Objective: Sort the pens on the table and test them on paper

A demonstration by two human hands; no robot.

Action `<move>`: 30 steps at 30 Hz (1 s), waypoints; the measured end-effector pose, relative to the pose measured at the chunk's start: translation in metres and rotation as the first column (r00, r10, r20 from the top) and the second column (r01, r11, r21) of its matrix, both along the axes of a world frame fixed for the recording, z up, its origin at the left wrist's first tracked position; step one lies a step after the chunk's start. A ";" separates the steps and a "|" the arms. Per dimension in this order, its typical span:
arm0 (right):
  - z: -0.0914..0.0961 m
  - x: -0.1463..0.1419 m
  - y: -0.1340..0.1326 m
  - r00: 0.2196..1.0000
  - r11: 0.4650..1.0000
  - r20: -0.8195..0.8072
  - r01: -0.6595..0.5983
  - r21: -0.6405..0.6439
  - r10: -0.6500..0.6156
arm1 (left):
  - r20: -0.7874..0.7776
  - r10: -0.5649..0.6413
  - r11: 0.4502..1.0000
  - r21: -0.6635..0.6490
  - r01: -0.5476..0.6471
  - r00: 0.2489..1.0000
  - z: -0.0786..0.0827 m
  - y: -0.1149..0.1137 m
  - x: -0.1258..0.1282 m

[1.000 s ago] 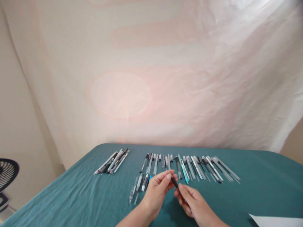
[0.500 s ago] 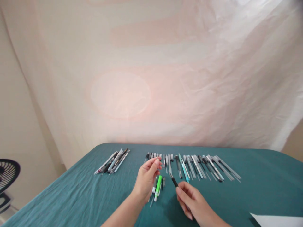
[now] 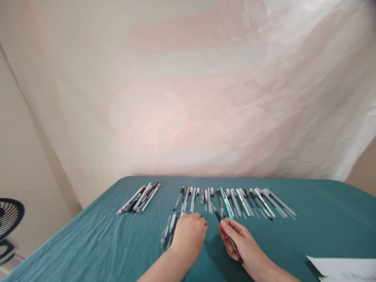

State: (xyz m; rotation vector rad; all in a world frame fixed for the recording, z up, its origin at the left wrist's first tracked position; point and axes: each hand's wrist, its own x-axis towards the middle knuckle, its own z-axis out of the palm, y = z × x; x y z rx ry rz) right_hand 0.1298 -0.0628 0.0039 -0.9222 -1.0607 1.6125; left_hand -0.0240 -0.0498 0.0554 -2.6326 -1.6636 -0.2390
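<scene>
My right hand [image 3: 241, 244] is closed on a black pen [image 3: 217, 215] that points up and away over the teal tablecloth [image 3: 323, 223]. My left hand [image 3: 189, 237] lies palm down over a small group of pens [image 3: 169, 229], its fingers curled over something small that I cannot make out. Just beyond both hands runs a long row of pens and pen parts [image 3: 237, 203]. A separate bundle of pens [image 3: 139, 197] lies at the left.
White paper [image 3: 343, 268] lies at the table's near right corner. A pale draped sheet [image 3: 188, 90] hangs behind the table. A black fan [image 3: 8, 217] stands off the table's left side.
My left hand has dropped from a raised pinch onto the pens near the table's middle, covering the green pen. The right hand has kept the black pen almost still.
</scene>
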 end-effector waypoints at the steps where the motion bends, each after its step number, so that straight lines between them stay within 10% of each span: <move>1: 0.000 0.000 0.000 1.000 1.000 -0.002 -0.002 0.001 0.002 | -0.043 0.001 1.000 -0.001 -0.001 0.999 0.000 -0.002 0.002; 30: 0.001 0.002 -0.002 1.000 1.000 -0.002 0.023 -0.010 -0.023 | -0.085 0.082 0.996 -0.026 -0.085 0.993 -0.011 -0.003 0.007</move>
